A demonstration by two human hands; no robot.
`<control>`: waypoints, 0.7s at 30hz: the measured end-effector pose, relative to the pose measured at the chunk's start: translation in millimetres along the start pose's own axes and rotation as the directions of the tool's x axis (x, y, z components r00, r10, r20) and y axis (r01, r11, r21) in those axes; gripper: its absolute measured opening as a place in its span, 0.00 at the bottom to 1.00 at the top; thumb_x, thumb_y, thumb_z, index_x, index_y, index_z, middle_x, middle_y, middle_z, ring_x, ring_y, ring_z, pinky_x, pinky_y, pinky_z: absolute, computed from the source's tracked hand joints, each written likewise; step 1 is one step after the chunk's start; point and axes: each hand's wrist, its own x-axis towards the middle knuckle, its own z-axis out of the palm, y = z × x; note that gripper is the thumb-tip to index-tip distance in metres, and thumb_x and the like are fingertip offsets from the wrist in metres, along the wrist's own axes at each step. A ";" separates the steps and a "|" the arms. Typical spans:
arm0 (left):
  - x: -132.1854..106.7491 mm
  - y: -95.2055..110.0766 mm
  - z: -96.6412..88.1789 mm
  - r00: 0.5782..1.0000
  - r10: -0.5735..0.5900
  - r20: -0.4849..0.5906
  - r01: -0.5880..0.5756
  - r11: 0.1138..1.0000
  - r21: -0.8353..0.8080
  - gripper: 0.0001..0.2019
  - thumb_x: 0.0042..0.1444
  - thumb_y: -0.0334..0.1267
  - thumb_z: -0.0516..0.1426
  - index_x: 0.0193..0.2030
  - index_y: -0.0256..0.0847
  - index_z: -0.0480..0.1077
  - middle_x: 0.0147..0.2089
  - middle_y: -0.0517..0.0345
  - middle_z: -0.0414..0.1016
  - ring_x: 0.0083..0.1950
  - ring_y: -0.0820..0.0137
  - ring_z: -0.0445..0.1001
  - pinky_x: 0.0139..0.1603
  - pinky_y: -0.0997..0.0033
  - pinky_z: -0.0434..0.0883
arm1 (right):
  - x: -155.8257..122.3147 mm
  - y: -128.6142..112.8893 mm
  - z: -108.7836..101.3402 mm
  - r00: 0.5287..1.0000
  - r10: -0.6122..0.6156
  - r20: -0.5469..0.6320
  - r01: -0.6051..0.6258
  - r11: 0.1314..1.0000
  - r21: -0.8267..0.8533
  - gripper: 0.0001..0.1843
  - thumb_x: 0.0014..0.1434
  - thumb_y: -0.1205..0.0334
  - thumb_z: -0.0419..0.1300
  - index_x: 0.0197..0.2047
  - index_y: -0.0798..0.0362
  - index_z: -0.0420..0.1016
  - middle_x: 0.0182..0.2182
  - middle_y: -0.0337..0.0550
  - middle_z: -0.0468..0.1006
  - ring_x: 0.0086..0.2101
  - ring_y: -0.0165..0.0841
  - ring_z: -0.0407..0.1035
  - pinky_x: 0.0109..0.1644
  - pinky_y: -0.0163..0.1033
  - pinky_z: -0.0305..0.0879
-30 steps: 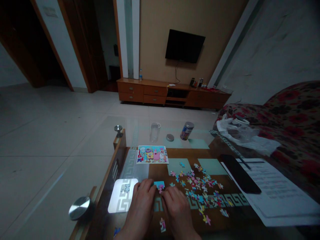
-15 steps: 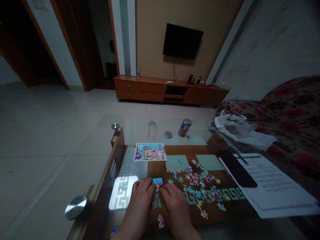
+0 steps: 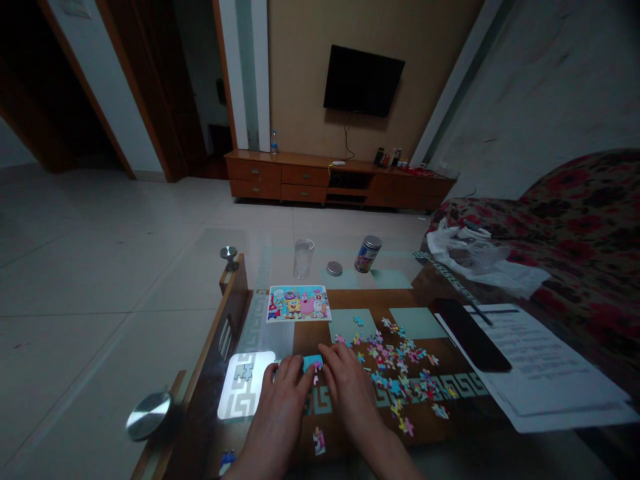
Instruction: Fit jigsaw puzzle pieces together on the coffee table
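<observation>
Floor: pale tiles point(image 3: 90, 267) spread across the left of the room, with a round steel table knob point(image 3: 149, 416) at the near corner of the surface point(image 3: 220, 333), a glass top on a wooden frame.

Lit panel: a bright white patch point(image 3: 245, 385) shows through the glass just beside the left hand.

Left hand: the left hand point(image 3: 280, 393) rests on the surface, its fingers point(image 3: 295, 373) curled forward against the left side of the blue puzzle pieces. I cannot tell whether they are gripping.

Puzzle: the blue puzzle pieces point(image 3: 313, 363) lie between the two hands, touching the fingertips of both, with a small pink piece point(image 3: 316, 377) at their near edge.

Right hand: the right hand point(image 3: 350, 390) lies just beside them, its fingers point(image 3: 327, 353) bent down on the right side of the blue pieces. Whether they are clenched on anything cannot be told.

Ahead: a picture card point(image 3: 299, 304) lies beyond the hands, and past it stand a clear glass point(image 3: 303, 259), a round lid point(image 3: 335, 268) and a printed can point(image 3: 368, 254).

Loose pieces: a scattered spread of multicoloured puzzle pieces point(image 3: 400, 363) lies right of the right hand.

Right side: a black phone point(image 3: 470, 335) sits on printed papers point(image 3: 540, 367), near a white plastic bag point(image 3: 480, 257) on a floral sofa point(image 3: 585, 207).

Far wall: a wall-mounted television point(image 3: 363, 80) hangs above a wooden cabinet point(image 3: 340, 183).
</observation>
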 end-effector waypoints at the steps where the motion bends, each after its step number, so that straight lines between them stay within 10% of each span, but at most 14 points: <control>1: 0.1 0.5 0.1 1.000 -0.001 -0.001 0.001 1.000 0.012 0.27 0.54 0.17 0.48 0.56 0.48 0.67 0.58 0.49 0.70 0.59 0.59 0.68 0.55 0.51 0.67 | 2.0 -1.5 -1.1 1.000 0.005 0.023 -0.005 1.000 -0.010 0.19 0.59 0.76 0.53 0.51 0.55 0.73 0.40 0.49 0.74 0.42 0.41 0.70 0.45 0.44 0.69; 21: -4.4 -0.2 -2.4 0.996 0.034 -0.081 -0.032 0.999 0.031 0.30 0.49 0.15 0.46 0.56 0.41 0.67 0.57 0.50 0.72 0.57 0.61 0.70 0.57 0.51 0.67 | 8.1 -3.1 -6.1 0.995 0.044 0.087 -0.048 0.998 0.048 0.16 0.59 0.74 0.55 0.48 0.52 0.76 0.39 0.47 0.73 0.41 0.38 0.69 0.45 0.40 0.67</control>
